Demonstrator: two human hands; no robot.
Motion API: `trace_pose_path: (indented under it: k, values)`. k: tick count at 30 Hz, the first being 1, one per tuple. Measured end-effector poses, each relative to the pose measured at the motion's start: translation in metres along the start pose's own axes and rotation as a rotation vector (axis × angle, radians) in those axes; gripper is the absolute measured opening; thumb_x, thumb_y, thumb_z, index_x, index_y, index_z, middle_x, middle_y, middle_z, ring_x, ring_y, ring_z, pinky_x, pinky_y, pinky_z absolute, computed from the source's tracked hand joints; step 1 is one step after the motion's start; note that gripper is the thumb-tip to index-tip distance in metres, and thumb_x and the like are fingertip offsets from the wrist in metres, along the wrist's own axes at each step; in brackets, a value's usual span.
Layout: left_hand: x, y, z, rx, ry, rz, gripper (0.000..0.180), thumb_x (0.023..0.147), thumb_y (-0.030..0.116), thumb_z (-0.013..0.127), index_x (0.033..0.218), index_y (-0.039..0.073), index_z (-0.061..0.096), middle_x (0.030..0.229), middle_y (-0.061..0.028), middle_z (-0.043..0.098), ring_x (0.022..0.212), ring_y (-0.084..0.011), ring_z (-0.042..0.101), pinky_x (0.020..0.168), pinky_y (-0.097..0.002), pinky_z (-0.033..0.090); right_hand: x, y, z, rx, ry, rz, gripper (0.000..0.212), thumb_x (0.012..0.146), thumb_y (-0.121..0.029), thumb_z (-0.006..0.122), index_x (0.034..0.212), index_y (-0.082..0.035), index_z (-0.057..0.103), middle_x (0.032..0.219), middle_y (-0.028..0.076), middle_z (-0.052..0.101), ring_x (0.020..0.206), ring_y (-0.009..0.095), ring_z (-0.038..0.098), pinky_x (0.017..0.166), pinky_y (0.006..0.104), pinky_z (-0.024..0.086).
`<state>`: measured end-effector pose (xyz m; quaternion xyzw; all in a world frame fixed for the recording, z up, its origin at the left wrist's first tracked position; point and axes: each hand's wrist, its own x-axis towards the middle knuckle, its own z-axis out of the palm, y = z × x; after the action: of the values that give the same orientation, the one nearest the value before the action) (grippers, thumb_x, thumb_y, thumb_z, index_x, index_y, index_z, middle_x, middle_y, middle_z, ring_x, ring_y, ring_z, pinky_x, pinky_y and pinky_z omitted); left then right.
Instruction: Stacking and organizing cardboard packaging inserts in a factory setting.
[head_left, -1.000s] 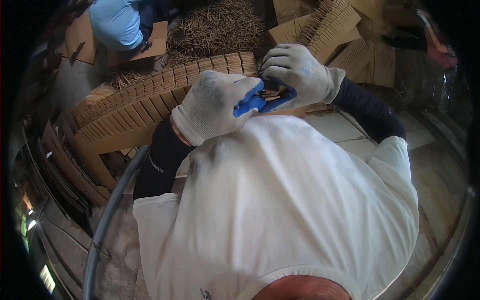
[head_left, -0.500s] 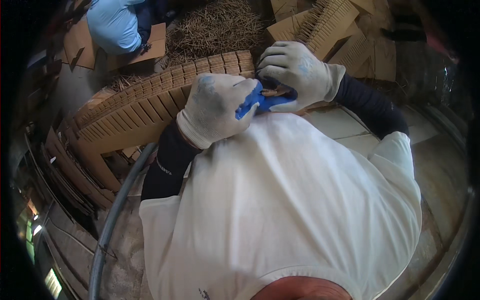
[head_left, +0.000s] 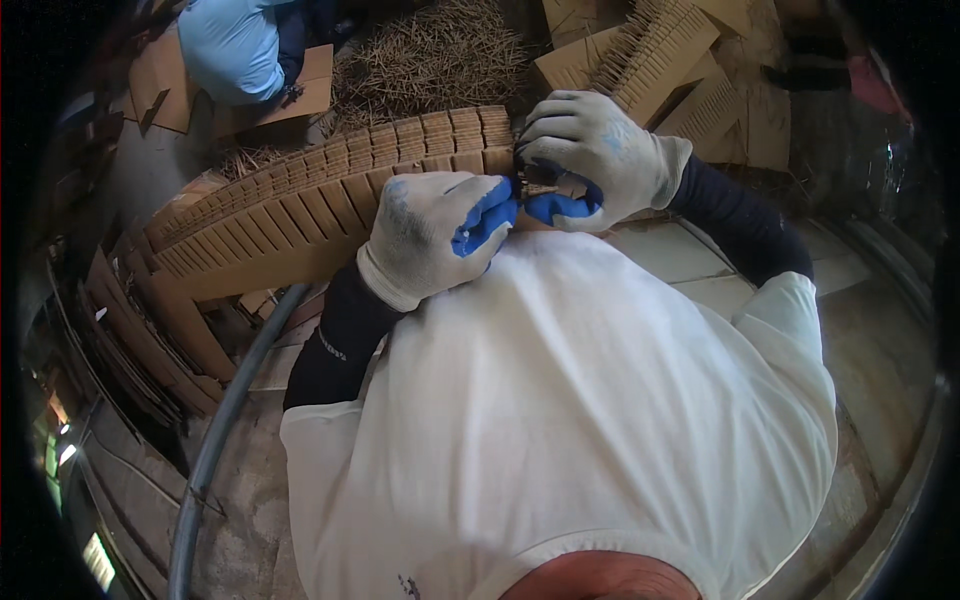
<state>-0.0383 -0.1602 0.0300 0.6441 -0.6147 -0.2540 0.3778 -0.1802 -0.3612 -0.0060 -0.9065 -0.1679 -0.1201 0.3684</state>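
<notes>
Both of my hands wear off-white knit gloves with blue-coated palms and fingers. My left hand (head_left: 437,232) is closed, fingers curled against the thumb; whatever lies in it, if anything, is hidden. Close beside it, with a narrow gap between, my right hand (head_left: 592,160) curls palm inward around a few short brown sticks (head_left: 546,188), which show only in part. Both hands are at the right end of a long slotted cardboard rack (head_left: 300,215), whose upper edge carries a row of folded brown cardboard pieces (head_left: 400,140).
A large heap of brown sticks (head_left: 430,60) lies beyond the rack. Slotted cardboard pieces with sticks in them (head_left: 650,55) stand at the far right. A person in a light blue shirt (head_left: 230,50) crouches at the far left. A grey metal pipe (head_left: 225,430) curves along my left.
My left hand has drawn slightly down and away from the right, so the two no longer touch. My right hand has shifted a little downward, its curl more open to view.
</notes>
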Motion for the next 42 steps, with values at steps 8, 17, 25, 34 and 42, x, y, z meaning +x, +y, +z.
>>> trace_pose_path:
  k: [8, 17, 25, 34, 42]
  values:
    - [0.015, 0.011, -0.003, 0.026, -0.05, -0.051, 0.033, 0.075, 0.011, 0.075, 0.104, 0.002, 0.065, 0.079, -0.0136, 0.067, 0.067, -0.0297, 0.068, 0.061, -0.0365, 0.054, 0.001, 0.002, -0.002, 0.011, 0.021, -0.023, 0.043, 0.061, -0.032, 0.078, 0.088, -0.001, 0.066, 0.087, 0.011, 0.066, 0.08, 0.029, 0.063, 0.071, 0.0397, 0.054]
    - [0.017, 0.004, -0.007, 0.049, -0.101, 0.054, 0.036, 0.073, 0.006, 0.073, 0.108, 0.0, 0.067, 0.087, -0.0158, 0.07, 0.074, -0.0311, 0.069, 0.065, -0.036, 0.055, 0.0, 0.0, -0.001, -0.012, 0.012, -0.025, 0.039, 0.062, -0.032, 0.077, 0.084, -0.002, 0.066, 0.084, 0.01, 0.066, 0.079, 0.029, 0.063, 0.07, 0.039, 0.053]
    - [0.034, 0.012, -0.016, 0.215, -0.307, 0.095, 0.014, 0.079, 0.008, 0.067, 0.092, 0.003, 0.065, 0.075, -0.0147, 0.064, 0.068, -0.0312, 0.066, 0.061, -0.0392, 0.053, 0.0, 0.004, 0.002, 0.018, 0.029, -0.05, 0.034, 0.064, -0.03, 0.076, 0.08, -0.002, 0.066, 0.079, 0.01, 0.065, 0.075, 0.029, 0.063, 0.066, 0.0388, 0.053]
    - [0.023, -0.001, 0.008, 0.193, -0.015, 0.228, 0.03, 0.065, 0.014, 0.079, 0.089, 0.004, 0.065, 0.07, -0.0065, 0.062, 0.059, -0.0251, 0.062, 0.053, -0.0344, 0.049, -0.005, -0.001, 0.0, -0.021, 0.071, -0.027, 0.033, 0.066, -0.028, 0.074, 0.083, -0.001, 0.067, 0.082, 0.011, 0.066, 0.076, 0.029, 0.063, 0.067, 0.0383, 0.053]
    - [0.018, 0.001, 0.025, 0.172, 0.142, 0.16, 0.025, 0.065, 0.017, 0.08, 0.08, 0.007, 0.062, 0.064, -0.005, 0.057, 0.056, -0.0231, 0.059, 0.05, -0.034, 0.047, -0.011, 0.007, 0.0, 0.031, 0.034, -0.033, 0.032, 0.071, -0.028, 0.069, 0.088, 0.0, 0.067, 0.086, 0.014, 0.066, 0.081, 0.032, 0.063, 0.072, 0.0417, 0.052]
